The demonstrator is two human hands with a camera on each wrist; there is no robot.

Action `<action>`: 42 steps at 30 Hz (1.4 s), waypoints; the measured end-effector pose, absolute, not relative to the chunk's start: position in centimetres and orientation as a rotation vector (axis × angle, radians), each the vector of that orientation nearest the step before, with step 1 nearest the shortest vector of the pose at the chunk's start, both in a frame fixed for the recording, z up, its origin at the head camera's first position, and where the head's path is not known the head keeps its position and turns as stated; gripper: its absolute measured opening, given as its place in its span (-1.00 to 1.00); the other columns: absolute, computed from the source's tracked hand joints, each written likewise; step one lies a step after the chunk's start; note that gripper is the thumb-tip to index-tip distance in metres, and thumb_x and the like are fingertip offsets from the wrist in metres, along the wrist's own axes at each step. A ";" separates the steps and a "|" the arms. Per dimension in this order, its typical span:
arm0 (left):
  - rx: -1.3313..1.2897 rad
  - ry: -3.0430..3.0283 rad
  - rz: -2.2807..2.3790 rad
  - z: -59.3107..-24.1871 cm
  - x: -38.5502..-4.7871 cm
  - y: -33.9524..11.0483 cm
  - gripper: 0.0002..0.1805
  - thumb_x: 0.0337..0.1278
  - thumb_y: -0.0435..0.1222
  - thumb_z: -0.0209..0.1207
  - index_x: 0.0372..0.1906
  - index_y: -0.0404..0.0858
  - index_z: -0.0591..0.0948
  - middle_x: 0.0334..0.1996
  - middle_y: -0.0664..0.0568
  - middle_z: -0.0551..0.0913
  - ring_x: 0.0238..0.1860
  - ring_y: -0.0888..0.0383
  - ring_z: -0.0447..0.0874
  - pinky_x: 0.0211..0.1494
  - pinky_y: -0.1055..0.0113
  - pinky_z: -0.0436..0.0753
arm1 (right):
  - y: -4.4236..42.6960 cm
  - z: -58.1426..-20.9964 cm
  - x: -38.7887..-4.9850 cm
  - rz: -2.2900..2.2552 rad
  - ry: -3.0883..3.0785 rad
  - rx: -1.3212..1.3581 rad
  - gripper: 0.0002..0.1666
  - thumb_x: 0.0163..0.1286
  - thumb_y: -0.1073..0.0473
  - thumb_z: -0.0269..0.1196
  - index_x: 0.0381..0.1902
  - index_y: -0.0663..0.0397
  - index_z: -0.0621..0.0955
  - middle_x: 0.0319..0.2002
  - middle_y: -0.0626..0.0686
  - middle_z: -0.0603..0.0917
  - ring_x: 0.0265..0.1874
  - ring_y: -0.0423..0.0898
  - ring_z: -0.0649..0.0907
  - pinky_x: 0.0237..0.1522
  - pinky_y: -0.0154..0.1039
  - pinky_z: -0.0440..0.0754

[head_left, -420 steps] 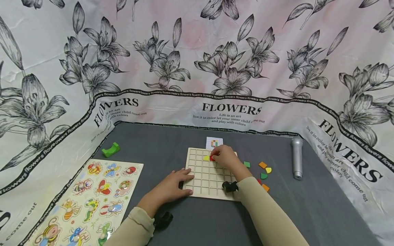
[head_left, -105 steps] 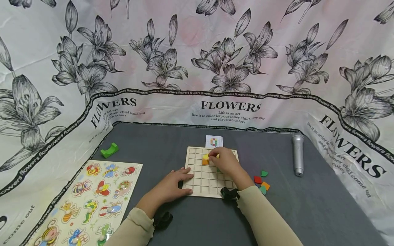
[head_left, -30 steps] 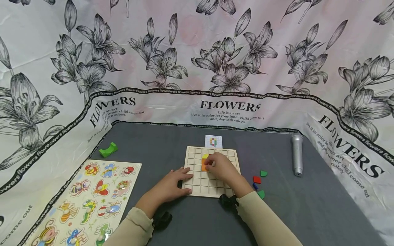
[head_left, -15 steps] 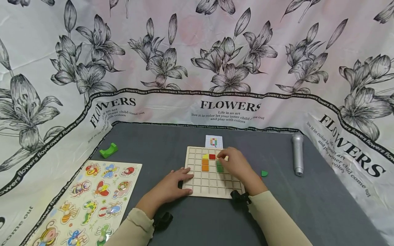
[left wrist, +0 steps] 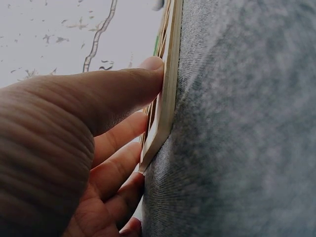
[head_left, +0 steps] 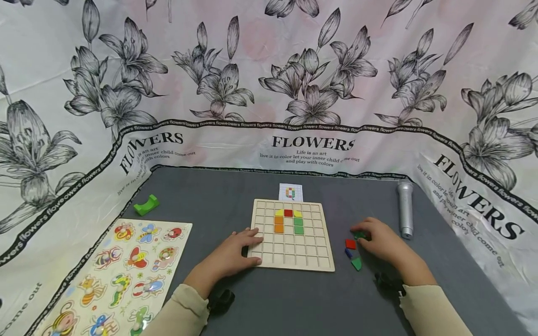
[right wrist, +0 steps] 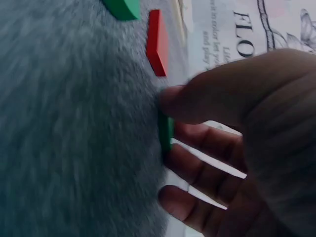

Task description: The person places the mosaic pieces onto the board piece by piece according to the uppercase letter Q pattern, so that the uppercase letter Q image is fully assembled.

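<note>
My left hand (head_left: 229, 255) lies at the left edge of a square wooden grid board (head_left: 311, 242), its thumb and fairly straight fingers touching the edge. On the grid sit yellow corner pieces, a red square (head_left: 287, 213), orange squares (head_left: 279, 224) and green squares (head_left: 298, 226), forming an arch. To the right of the board my right hand (head_left: 380, 240) pinches a green rounded piece (right wrist: 166, 129) between thumb and fingers, down at the table surface. Beside it lie a red square tile (head_left: 350, 244), a small blue piece (head_left: 348, 253) and another green rounded piece (head_left: 356, 264).
A small pattern card (head_left: 290, 192) with a coloured letter-like figure touches the board's far edge. An insect picture board (head_left: 138, 275) lies at left, a green curved block (head_left: 146, 205) beyond it. A silver cylinder (head_left: 405, 210) lies far right. Flower-printed cloth surrounds the grey table.
Orange and green squares and a second yellow corner have joined the board since the earliest frame. My right hand has just moved right, off the board, to the loose pieces. The left hand stays put.
</note>
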State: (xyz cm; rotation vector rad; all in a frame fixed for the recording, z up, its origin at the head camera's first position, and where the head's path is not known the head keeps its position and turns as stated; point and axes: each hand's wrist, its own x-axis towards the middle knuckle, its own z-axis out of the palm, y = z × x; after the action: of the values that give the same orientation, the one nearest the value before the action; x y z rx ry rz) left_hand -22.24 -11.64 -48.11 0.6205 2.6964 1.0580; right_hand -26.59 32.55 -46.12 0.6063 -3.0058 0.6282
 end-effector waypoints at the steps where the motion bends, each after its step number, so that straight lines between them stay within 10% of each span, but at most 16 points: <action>1: 0.625 2.700 1.059 -48.1 -22.2 -11.7 -0.33 0.35 -0.18 0.49 0.50 -0.24 0.62 0.66 -0.14 0.40 0.72 -0.24 0.24 0.80 -0.33 0.04 | 32.7 -46.2 -26.5 0.622 -3.001 0.612 -0.71 0.41 0.35 0.42 0.07 0.19 0.82 0.02 0.18 0.74 -0.14 0.03 0.70 -0.15 0.05 0.73; 24: 0.637 2.699 1.054 -48.4 -22.2 -11.9 -0.32 0.34 -0.18 0.49 0.51 -0.24 0.61 0.65 -0.17 0.41 0.71 -0.27 0.24 0.80 -0.33 0.05 | 31.6 -45.7 -25.6 0.792 -3.027 0.335 -0.91 0.46 0.32 0.42 -0.17 0.13 0.68 -0.27 0.02 0.75 -0.31 -0.09 0.64 -0.30 -0.15 0.60; 42: 0.610 2.710 1.042 -48.3 -22.4 -11.7 -0.33 0.34 -0.17 0.49 0.50 -0.22 0.63 0.65 -0.12 0.41 0.72 -0.20 0.23 0.81 -0.30 0.06 | 13.3 -46.2 -26.8 1.258 -2.959 0.455 -0.93 0.52 0.26 0.42 -0.24 0.05 0.78 -0.28 -0.07 0.78 -0.33 -0.17 0.67 -0.20 -0.23 0.74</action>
State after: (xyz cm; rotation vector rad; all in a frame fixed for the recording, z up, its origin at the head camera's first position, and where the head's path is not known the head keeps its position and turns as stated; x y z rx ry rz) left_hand -22.39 -11.66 -48.33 0.6099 2.7095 1.0416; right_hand -26.77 13.29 -46.18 0.4549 -2.9585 1.2584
